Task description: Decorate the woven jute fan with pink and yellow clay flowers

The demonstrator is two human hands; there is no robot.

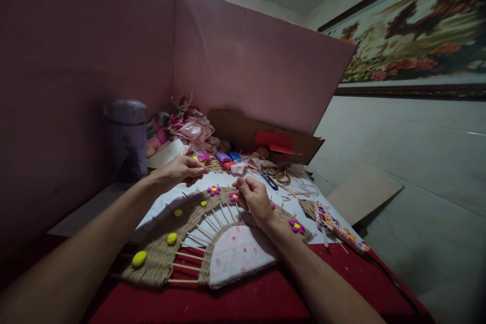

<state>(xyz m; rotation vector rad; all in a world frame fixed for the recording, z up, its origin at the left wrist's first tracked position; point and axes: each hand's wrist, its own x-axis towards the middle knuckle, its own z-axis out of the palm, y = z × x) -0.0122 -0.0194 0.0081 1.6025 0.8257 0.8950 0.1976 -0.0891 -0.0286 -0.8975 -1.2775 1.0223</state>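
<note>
Fan spans left-right; right hand over its far rim, nearer than left hand. Both pinched; contents unclear.

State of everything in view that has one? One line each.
Left hand: raised, fingers curled, contents unclear
Right hand: above fan, fingers curled, contents unclear
Tan woven twine fan: lying spread
Lavender cylindrical container: upright, lid on
Blue-handled metal scissors: lying down, blade opening unclear
Brown cardboard sheet: propped up, top edge ragged
Wood-framed horse picture: on wall
</note>
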